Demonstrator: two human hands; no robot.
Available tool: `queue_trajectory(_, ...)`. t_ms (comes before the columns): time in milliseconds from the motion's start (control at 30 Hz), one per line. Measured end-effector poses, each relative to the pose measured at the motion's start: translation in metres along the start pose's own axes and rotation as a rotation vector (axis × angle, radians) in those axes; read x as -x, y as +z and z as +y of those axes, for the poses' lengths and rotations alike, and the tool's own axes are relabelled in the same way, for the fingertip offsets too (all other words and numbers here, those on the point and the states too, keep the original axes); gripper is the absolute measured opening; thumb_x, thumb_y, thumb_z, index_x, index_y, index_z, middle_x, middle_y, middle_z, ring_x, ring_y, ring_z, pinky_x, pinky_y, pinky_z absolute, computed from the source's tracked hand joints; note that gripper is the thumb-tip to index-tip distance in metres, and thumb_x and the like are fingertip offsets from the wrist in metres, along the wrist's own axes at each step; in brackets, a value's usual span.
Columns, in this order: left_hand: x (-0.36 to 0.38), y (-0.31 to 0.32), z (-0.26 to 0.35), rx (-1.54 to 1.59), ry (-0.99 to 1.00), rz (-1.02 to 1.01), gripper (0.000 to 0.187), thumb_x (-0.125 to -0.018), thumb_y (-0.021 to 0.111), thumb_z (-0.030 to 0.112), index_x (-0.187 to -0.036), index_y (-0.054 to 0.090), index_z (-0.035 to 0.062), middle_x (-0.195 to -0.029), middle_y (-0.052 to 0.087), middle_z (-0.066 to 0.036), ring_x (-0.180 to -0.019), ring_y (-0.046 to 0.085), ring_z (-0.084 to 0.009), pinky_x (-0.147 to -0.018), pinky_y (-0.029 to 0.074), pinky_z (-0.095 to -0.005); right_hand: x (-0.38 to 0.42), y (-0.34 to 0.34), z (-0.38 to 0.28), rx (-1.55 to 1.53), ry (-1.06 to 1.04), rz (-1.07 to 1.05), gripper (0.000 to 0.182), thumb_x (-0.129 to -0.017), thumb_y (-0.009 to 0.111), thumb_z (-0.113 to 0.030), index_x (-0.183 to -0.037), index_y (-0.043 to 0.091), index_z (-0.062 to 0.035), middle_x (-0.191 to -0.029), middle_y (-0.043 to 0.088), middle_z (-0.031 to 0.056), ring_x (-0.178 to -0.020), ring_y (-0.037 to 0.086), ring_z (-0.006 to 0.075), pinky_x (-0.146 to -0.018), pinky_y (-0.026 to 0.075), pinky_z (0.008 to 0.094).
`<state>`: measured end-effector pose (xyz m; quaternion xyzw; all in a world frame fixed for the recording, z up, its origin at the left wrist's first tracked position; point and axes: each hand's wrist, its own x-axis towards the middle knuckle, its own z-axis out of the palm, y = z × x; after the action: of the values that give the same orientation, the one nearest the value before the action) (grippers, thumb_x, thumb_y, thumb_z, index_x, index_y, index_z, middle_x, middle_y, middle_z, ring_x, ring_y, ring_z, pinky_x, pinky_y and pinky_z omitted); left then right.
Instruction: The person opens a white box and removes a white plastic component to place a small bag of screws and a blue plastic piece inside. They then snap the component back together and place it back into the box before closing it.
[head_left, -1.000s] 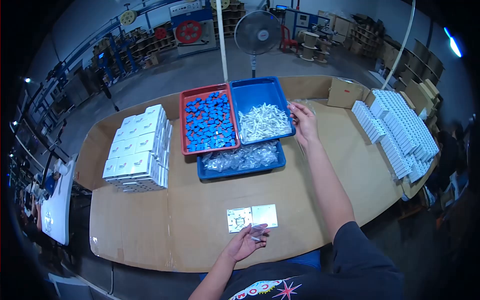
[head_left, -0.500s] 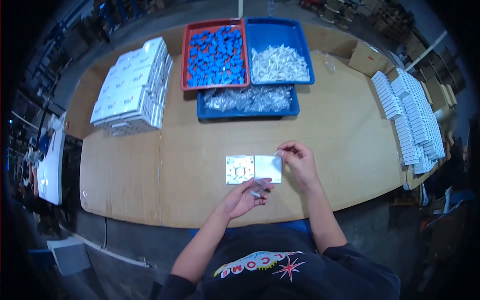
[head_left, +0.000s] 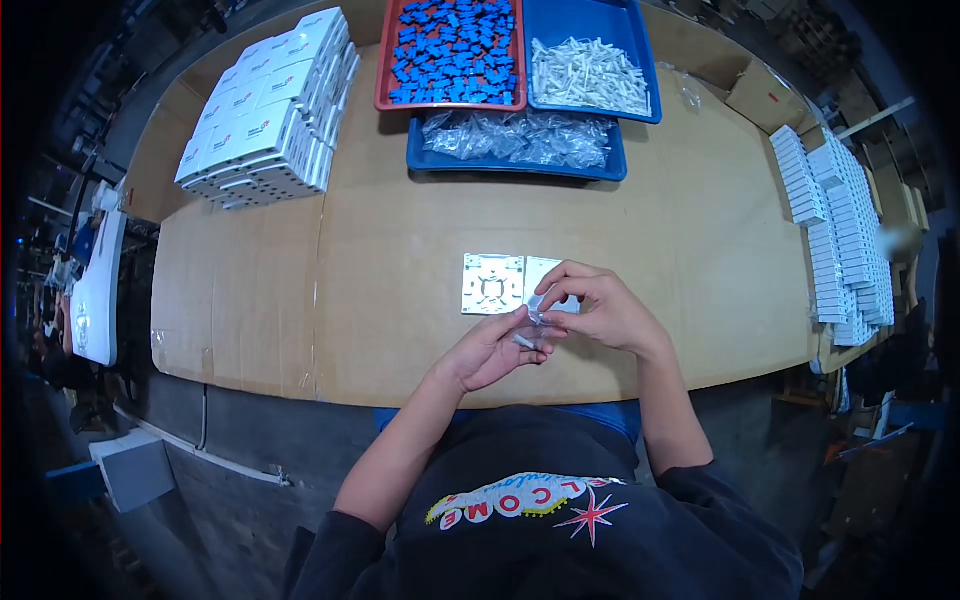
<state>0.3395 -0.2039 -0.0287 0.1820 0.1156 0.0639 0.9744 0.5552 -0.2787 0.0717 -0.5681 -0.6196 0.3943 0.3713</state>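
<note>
My left hand (head_left: 490, 352) is closed on a small clear plastic bag (head_left: 530, 332), palm turned up. A small white stick-like piece (head_left: 523, 342) shows inside the bag. My right hand (head_left: 605, 308) is at the top of the bag, its thumb and fingertips pinched together. Whatever those fingertips grip is too small and covered to make out. Just beyond my hands, an opened white square box lies flat on the table; its moulded half (head_left: 492, 284) is on the left, and its plain half (head_left: 540, 270) is partly behind my right hand.
Blue clips fill a red tray (head_left: 381, 85) at the back, beside a blue tray (head_left: 575, 22) of white pieces. Below them, another blue tray (head_left: 420, 172) holds clear bags. White boxes (head_left: 250, 110) are stacked left; narrow white pieces (head_left: 840, 235) stand in rows right.
My right hand has moved left and toward me, from over the plain half to the bag's top. The camera view has shifted, so the trays appear higher.
</note>
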Motion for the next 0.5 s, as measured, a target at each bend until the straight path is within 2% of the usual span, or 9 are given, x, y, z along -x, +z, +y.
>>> queue_trajectory(167, 0.000, -0.007, -0.005, -0.071, -0.008, 0.048, 0.044, -0.113, 0.048, 0.039, -0.134, 0.060, 0.0019, -0.123, 0.072, -0.017, -0.101, 0.071, -0.0244, -0.096, 0.055, -0.0419, -0.011, -0.009, 0.005, 0.057, -0.017, -0.240, 0.013, -0.090, 0.078, -0.009, -0.102, 0.079, -0.0033, -0.117, 0.072, 0.0081, -0.099, 0.069, 0.0203, -0.086, 0.055, 0.0346)
queue_trajectory(267, 0.000, -0.006, -0.004, -0.041, 0.010, 0.025, 0.043, -0.113, 0.049, 0.039, -0.133, 0.060, 0.0025, -0.123, 0.071, -0.017, -0.102, 0.071, -0.0247, -0.096, 0.056, -0.0424, -0.011, -0.009, -0.005, 0.015, 0.064, -0.293, 0.017, -0.094, 0.072, -0.014, -0.104, 0.079, -0.0020, -0.118, 0.072, 0.0121, -0.105, 0.070, 0.0278, -0.095, 0.053, 0.0369)
queue_trajectory(367, 0.000, 0.001, 0.002, 0.016, 0.015, -0.014, 0.042, -0.112, 0.050, 0.038, -0.133, 0.060, 0.0031, -0.123, 0.071, -0.016, -0.103, 0.071, -0.0252, -0.095, 0.056, -0.0424, -0.010, -0.006, -0.011, -0.085, 0.185, -0.234, 0.020, -0.100, 0.067, -0.015, -0.107, 0.078, -0.0011, -0.120, 0.072, 0.0135, -0.108, 0.069, 0.0279, -0.097, 0.053, 0.0378)
queue_trajectory(500, 0.001, 0.005, 0.002, 0.066, 0.019, 0.019, 0.043, -0.111, 0.052, 0.038, -0.134, 0.059, 0.0033, -0.123, 0.071, -0.015, -0.106, 0.071, -0.0266, -0.096, 0.057, -0.0431, -0.007, 0.002, -0.005, -0.074, 0.123, -0.218, 0.028, -0.107, 0.060, -0.022, -0.112, 0.077, 0.0009, -0.127, 0.069, 0.0146, -0.112, 0.067, 0.0283, -0.099, 0.052, 0.0387)
